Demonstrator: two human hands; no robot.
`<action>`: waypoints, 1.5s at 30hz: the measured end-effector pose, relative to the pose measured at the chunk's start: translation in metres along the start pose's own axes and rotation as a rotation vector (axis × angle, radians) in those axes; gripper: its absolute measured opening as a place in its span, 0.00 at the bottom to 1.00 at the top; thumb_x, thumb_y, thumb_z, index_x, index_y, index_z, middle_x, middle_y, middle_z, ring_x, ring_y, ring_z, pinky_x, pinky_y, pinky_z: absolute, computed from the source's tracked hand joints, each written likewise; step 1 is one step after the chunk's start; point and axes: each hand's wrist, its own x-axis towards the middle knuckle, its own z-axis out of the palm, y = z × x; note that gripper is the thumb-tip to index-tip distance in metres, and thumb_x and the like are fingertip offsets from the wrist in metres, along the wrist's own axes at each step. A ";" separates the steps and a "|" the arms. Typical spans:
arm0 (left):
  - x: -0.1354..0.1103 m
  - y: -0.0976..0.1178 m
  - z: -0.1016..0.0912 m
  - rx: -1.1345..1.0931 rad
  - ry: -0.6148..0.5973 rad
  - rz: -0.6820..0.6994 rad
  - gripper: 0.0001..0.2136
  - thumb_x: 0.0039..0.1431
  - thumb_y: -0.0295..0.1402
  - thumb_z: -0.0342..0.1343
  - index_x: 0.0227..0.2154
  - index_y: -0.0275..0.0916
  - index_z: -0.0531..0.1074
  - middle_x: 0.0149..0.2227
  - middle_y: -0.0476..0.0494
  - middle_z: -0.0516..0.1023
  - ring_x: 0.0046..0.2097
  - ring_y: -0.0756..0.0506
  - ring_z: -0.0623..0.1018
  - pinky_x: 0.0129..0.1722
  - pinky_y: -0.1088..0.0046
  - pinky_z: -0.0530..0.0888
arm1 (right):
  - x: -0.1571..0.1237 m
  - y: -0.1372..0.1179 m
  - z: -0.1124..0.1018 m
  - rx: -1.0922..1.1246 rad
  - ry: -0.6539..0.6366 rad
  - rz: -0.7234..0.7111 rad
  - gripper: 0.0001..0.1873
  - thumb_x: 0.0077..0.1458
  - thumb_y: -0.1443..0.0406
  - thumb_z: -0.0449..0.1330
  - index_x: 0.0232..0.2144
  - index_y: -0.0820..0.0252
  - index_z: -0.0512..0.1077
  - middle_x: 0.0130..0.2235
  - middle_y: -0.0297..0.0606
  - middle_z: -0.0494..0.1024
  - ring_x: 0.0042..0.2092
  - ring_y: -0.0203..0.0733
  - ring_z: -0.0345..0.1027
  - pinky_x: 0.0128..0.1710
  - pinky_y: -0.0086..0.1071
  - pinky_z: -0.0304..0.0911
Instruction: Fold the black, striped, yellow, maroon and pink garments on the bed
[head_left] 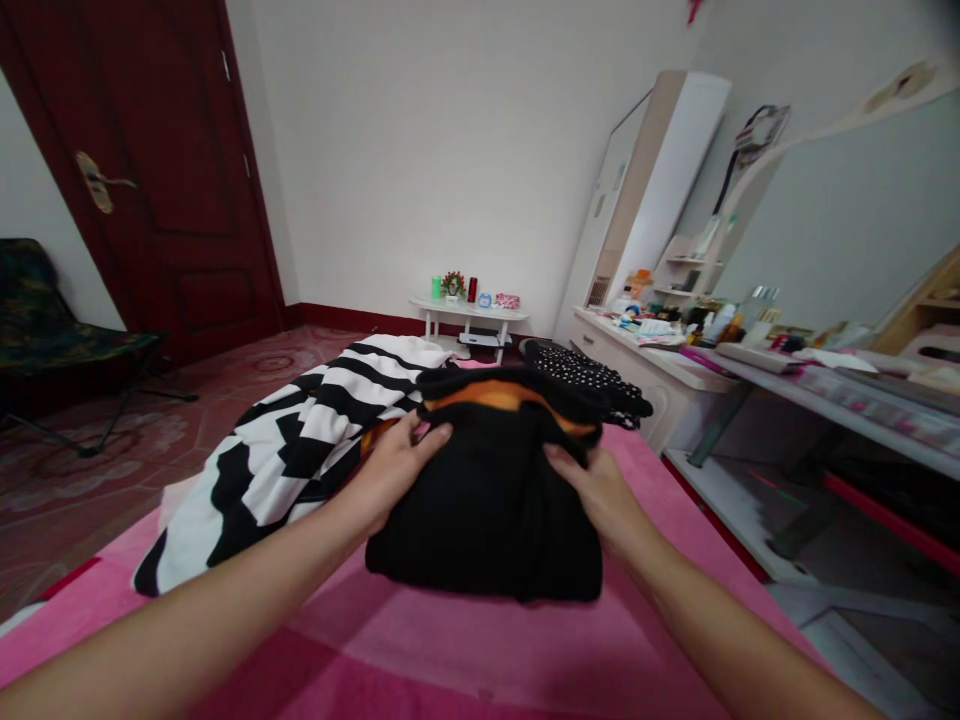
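Observation:
A folded black garment with an orange band near its far edge is in front of me above the pink bedspread. My left hand grips its left side, thumb on top and fingers tucked beneath. On its right side my right hand holds on the same way, with the fingers mostly hidden. Left of it lies a black-and-white striped cloth. Behind it to the right rests a black polka-dot garment.
A dressing table crowded with bottles, with a mirror above, runs along the right. A small white table with ornaments stands by the far wall. A folding chair and a dark red door are at left.

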 end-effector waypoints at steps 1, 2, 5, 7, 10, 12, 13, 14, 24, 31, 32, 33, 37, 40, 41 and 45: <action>0.019 -0.006 0.004 0.061 0.068 -0.027 0.18 0.60 0.44 0.50 0.46 0.37 0.67 0.42 0.38 0.77 0.44 0.41 0.77 0.41 0.65 0.73 | 0.018 0.009 0.003 -0.015 0.033 0.005 0.23 0.56 0.55 0.54 0.50 0.61 0.68 0.45 0.42 0.77 0.49 0.47 0.69 0.47 0.38 0.64; 0.036 -0.015 0.010 0.196 0.134 -0.048 0.17 0.59 0.42 0.51 0.46 0.36 0.67 0.42 0.37 0.77 0.46 0.40 0.76 0.43 0.64 0.72 | 0.034 0.021 0.006 -0.069 0.069 0.025 0.23 0.57 0.56 0.53 0.50 0.63 0.68 0.46 0.44 0.77 0.49 0.47 0.69 0.48 0.38 0.64; 0.066 -0.054 0.030 0.540 0.197 -0.169 0.15 0.58 0.34 0.54 0.47 0.36 0.66 0.43 0.33 0.76 0.48 0.38 0.75 0.45 0.63 0.70 | 0.060 0.061 0.018 -0.459 0.109 0.259 0.17 0.56 0.62 0.55 0.45 0.66 0.69 0.46 0.52 0.76 0.48 0.50 0.69 0.46 0.38 0.63; 0.070 -0.079 0.039 0.638 0.205 -0.227 0.16 0.60 0.34 0.51 0.50 0.37 0.65 0.42 0.32 0.77 0.46 0.37 0.77 0.43 0.62 0.70 | 0.061 0.086 0.024 -0.661 0.118 0.378 0.15 0.57 0.62 0.54 0.44 0.66 0.69 0.43 0.54 0.76 0.47 0.53 0.70 0.44 0.40 0.62; 0.065 -0.098 0.043 0.723 0.207 -0.253 0.18 0.62 0.37 0.47 0.53 0.38 0.62 0.42 0.32 0.77 0.46 0.37 0.77 0.42 0.62 0.71 | 0.058 0.108 0.025 -0.752 0.104 0.400 0.15 0.58 0.61 0.52 0.44 0.63 0.69 0.43 0.53 0.76 0.46 0.52 0.70 0.40 0.38 0.62; 0.063 -0.099 0.041 0.747 0.186 -0.271 0.17 0.63 0.37 0.46 0.53 0.38 0.62 0.42 0.32 0.77 0.46 0.37 0.76 0.42 0.62 0.71 | 0.061 0.114 0.020 -0.739 0.073 0.400 0.14 0.57 0.61 0.53 0.41 0.63 0.71 0.42 0.51 0.77 0.44 0.50 0.71 0.38 0.35 0.62; 0.063 -0.095 0.039 0.768 0.172 -0.286 0.17 0.63 0.37 0.46 0.53 0.38 0.62 0.41 0.33 0.76 0.46 0.37 0.76 0.42 0.62 0.71 | 0.065 0.115 0.017 -0.721 0.059 0.399 0.13 0.56 0.61 0.54 0.39 0.64 0.72 0.40 0.50 0.78 0.43 0.49 0.71 0.37 0.33 0.61; 0.063 -0.090 0.037 0.800 0.165 -0.289 0.17 0.62 0.37 0.47 0.52 0.37 0.62 0.42 0.33 0.76 0.45 0.36 0.76 0.41 0.61 0.71 | 0.070 0.115 0.013 -0.706 0.047 0.393 0.12 0.55 0.62 0.55 0.36 0.64 0.73 0.38 0.48 0.78 0.41 0.48 0.72 0.36 0.32 0.61; 0.066 -0.052 0.049 0.859 -0.089 0.301 0.14 0.60 0.29 0.49 0.47 0.44 0.70 0.50 0.44 0.72 0.51 0.43 0.70 0.52 0.67 0.66 | 0.082 0.112 0.012 -0.720 0.100 0.322 0.14 0.57 0.59 0.51 0.32 0.60 0.72 0.33 0.40 0.78 0.37 0.42 0.71 0.33 0.28 0.59; 0.086 -0.090 0.041 0.955 0.040 0.059 0.17 0.59 0.41 0.53 0.48 0.40 0.70 0.49 0.40 0.72 0.52 0.40 0.70 0.49 0.64 0.66 | 0.074 0.126 0.015 -0.725 0.206 0.309 0.19 0.54 0.57 0.56 0.47 0.58 0.68 0.41 0.42 0.76 0.40 0.45 0.71 0.34 0.32 0.60; 0.090 -0.088 0.038 0.958 0.022 0.042 0.16 0.57 0.42 0.55 0.45 0.40 0.71 0.47 0.40 0.74 0.50 0.40 0.71 0.47 0.65 0.67 | 0.078 0.126 0.013 -0.695 0.227 0.227 0.23 0.53 0.57 0.57 0.50 0.57 0.65 0.45 0.42 0.75 0.42 0.44 0.70 0.36 0.32 0.61; 0.096 -0.085 0.035 0.961 -0.009 0.031 0.14 0.56 0.42 0.56 0.42 0.41 0.72 0.43 0.41 0.76 0.48 0.40 0.72 0.45 0.66 0.68 | 0.082 0.126 0.011 -0.678 0.222 0.140 0.25 0.52 0.57 0.58 0.52 0.56 0.64 0.48 0.42 0.73 0.44 0.44 0.69 0.38 0.33 0.62; 0.123 -0.071 0.026 0.983 -0.082 0.049 0.10 0.54 0.41 0.57 0.35 0.42 0.74 0.36 0.44 0.78 0.42 0.41 0.76 0.40 0.68 0.67 | 0.106 0.122 0.003 -0.701 -0.014 -0.015 0.15 0.49 0.63 0.61 0.41 0.52 0.72 0.41 0.35 0.77 0.42 0.43 0.70 0.39 0.32 0.61; 0.140 -0.072 0.023 1.004 0.054 0.070 0.10 0.55 0.41 0.56 0.35 0.41 0.74 0.38 0.43 0.78 0.42 0.40 0.76 0.39 0.68 0.67 | 0.123 0.121 -0.003 -0.746 0.043 0.000 0.07 0.49 0.64 0.61 0.34 0.55 0.74 0.34 0.34 0.77 0.37 0.42 0.70 0.36 0.31 0.61; 0.143 -0.077 0.024 1.011 0.088 0.065 0.10 0.55 0.41 0.57 0.36 0.42 0.73 0.38 0.43 0.78 0.43 0.40 0.76 0.39 0.68 0.67 | 0.126 0.123 -0.003 -0.766 0.096 0.018 0.07 0.49 0.63 0.61 0.34 0.55 0.73 0.33 0.34 0.77 0.37 0.43 0.70 0.36 0.31 0.60; 0.140 -0.105 0.032 1.024 0.081 -0.016 0.09 0.55 0.37 0.58 0.37 0.41 0.73 0.39 0.42 0.78 0.43 0.40 0.75 0.41 0.67 0.68 | 0.120 0.140 0.006 -0.851 0.142 0.174 0.13 0.51 0.61 0.61 0.41 0.56 0.70 0.34 0.38 0.77 0.37 0.45 0.71 0.33 0.31 0.59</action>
